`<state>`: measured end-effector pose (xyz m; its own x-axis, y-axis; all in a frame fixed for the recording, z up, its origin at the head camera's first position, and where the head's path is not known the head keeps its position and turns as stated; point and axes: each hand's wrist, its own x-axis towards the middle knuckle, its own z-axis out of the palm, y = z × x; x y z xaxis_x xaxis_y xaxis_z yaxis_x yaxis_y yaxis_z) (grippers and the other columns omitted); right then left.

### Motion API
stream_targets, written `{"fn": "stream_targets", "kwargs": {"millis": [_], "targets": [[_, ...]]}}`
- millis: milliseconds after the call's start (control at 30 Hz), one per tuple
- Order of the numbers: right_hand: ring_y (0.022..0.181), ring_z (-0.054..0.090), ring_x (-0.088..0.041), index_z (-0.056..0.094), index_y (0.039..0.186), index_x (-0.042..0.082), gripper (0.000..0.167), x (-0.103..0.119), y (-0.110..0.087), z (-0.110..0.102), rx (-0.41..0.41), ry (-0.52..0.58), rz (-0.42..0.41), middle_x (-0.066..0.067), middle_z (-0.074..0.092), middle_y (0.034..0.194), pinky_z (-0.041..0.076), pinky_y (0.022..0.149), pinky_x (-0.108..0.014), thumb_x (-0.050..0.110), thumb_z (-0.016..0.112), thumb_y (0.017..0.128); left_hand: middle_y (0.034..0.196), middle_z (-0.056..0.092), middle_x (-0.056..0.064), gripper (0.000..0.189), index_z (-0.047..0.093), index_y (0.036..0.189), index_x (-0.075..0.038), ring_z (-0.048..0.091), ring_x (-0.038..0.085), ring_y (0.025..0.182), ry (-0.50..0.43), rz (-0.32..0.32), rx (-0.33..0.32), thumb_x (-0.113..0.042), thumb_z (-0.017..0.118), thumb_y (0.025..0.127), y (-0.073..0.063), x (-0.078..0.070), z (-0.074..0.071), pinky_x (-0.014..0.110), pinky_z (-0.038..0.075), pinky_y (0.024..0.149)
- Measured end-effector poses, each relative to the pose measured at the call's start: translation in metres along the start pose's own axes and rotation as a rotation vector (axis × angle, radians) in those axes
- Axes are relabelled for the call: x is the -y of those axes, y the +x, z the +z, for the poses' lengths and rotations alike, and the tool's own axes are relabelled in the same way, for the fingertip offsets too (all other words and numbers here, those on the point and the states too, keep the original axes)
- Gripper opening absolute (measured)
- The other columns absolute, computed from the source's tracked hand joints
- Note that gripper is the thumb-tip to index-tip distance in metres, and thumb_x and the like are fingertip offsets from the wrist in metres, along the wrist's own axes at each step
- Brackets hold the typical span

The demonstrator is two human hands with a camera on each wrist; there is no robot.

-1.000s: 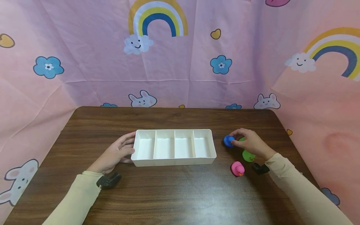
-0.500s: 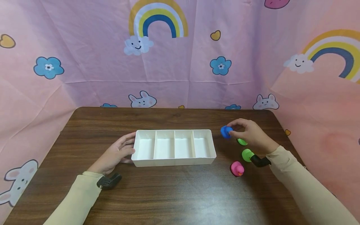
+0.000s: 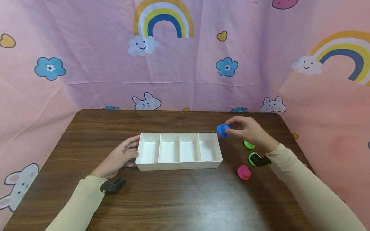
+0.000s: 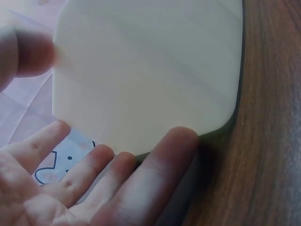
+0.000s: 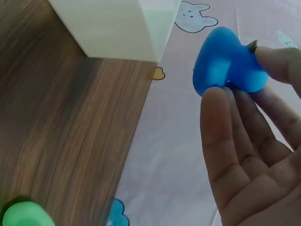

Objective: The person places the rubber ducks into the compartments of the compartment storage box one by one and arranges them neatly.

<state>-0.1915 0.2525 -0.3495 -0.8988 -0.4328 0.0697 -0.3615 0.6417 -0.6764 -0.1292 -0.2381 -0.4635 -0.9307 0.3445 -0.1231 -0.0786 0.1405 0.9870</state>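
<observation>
My right hand pinches a blue rubber duck between thumb and fingertips, near the back right corner of a white divided box. In the right wrist view, the blue duck is lifted, with the box close by. My left hand rests against the box's left end with its fingers fairly straight. The left wrist view has its fingertips touching the edges of the plain white end wall. All the box's compartments are bare.
Two green ducks lie below my right hand, the nearer green duck partly covered by the wrist camera. In front of them sits a pink duck. A patterned cloth hangs behind the brown wooden table.
My right hand has lifted the blue duck and carried it left and away from me, towards the box's right end. My left hand and the box have stayed put.
</observation>
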Motion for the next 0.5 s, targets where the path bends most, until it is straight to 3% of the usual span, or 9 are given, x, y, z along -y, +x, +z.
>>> {"fn": "stream_targets", "kwargs": {"millis": [133, 267, 367, 500], "targets": [[0.105, 0.069, -0.021, 0.072, 0.124, 0.010, 0.030, 0.007, 0.005, 0.005, 0.003, 0.019, -0.058, -0.004, 0.074, 0.115, 0.058, 0.091, -0.039, 0.020, 0.075, 0.096, 0.160, 0.033, 0.029, 0.071, 0.023, 0.164, -0.011, 0.051, 0.046, 0.136, 0.004, -0.002, -0.006, -0.011, 0.060, 0.103, -0.001, -0.001, 0.001, 0.051, 0.062, 0.084], [0.105, 0.070, -0.022, 0.074, 0.123, 0.010, 0.028, 0.015, 0.010, 0.010, 0.008, 0.053, -0.105, -0.005, 0.073, 0.116, 0.059, 0.091, -0.035, 0.016, 0.075, 0.096, 0.160, 0.033, 0.028, 0.072, 0.023, 0.164, -0.011, 0.050, 0.045, 0.136, 0.002, -0.006, -0.010, -0.012, 0.061, 0.103, -0.001, 0.000, 0.000, 0.051, 0.061, 0.085], [0.100, 0.072, -0.021, 0.074, 0.121, 0.009, 0.026, 0.020, 0.016, 0.015, 0.005, 0.067, -0.110, -0.006, 0.074, 0.114, 0.059, 0.088, -0.030, 0.015, 0.076, 0.095, 0.160, 0.033, 0.027, 0.072, 0.023, 0.164, -0.012, 0.051, 0.043, 0.136, 0.000, -0.008, -0.009, -0.012, 0.062, 0.103, 0.000, 0.001, 0.000, 0.051, 0.061, 0.085], [0.097, 0.072, -0.021, 0.074, 0.119, 0.008, 0.025, 0.028, 0.024, 0.023, 0.016, 0.068, -0.104, -0.007, 0.075, 0.112, 0.060, 0.086, -0.033, 0.015, 0.077, 0.095, 0.161, 0.032, 0.027, 0.072, 0.022, 0.164, -0.011, 0.048, 0.047, 0.138, -0.009, -0.008, -0.009, -0.011, 0.061, 0.103, 0.000, 0.001, 0.000, 0.051, 0.061, 0.085]]}}
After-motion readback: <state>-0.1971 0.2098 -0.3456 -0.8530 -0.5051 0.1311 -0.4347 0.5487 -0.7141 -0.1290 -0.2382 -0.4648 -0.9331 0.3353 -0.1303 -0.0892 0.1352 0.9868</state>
